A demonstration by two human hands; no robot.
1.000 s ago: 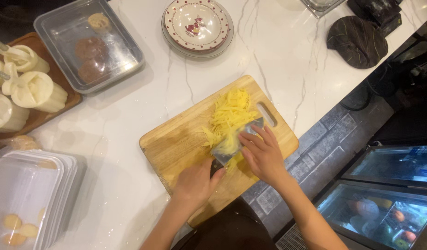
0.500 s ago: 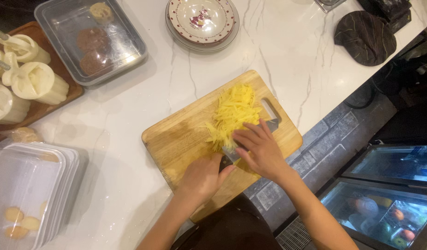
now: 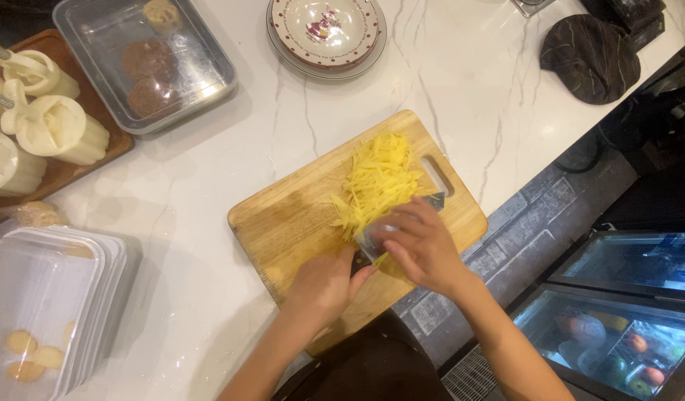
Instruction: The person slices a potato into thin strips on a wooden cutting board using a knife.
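I see my left hand [image 3: 324, 286] with its fingers wrapped around the dark handle of a knife [image 3: 380, 241], the blade lying flat on the wooden cutting board [image 3: 290, 223]. My right hand [image 3: 424, 249] rests on top of the blade, fingers spread loosely and gripping nothing. The pile of yellow shreds [image 3: 376, 182] sits on the board's far half, touching the blade. The board lies at the near edge of the white marble surface [image 3: 194, 178], with a patterned plate [image 3: 324, 30] at the far edge.
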